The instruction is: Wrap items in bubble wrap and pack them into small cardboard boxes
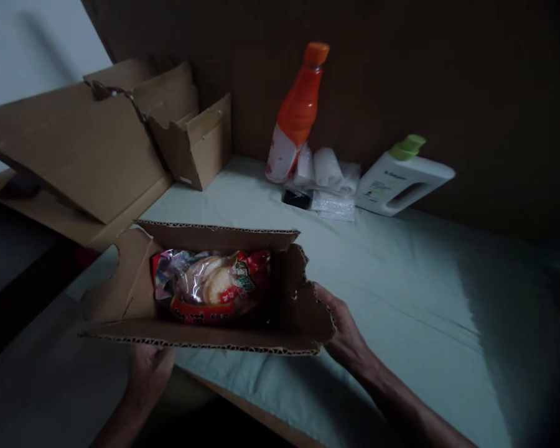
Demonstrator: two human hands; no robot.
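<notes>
Going left to right: my left hand (148,370) sits under the near wall of the cardboard box (135,292). Its fingers are hidden below the box, so I can't tell if they're curled or flat. Just above and beyond those fingers, inside the open box, lies a crinkly snack packet (212,286). My right hand (348,339) grips the box's right end, fingers wrapped round the torn wall.

My guess is a light load, but the corrugated walls look ragged and floppy, so flaps make a bad hold. Better to support the base and ends. The packet looks slick and crushable.

Well beyond the right fingers stand an orange bottle (298,112) and a white jug (401,180).
</notes>
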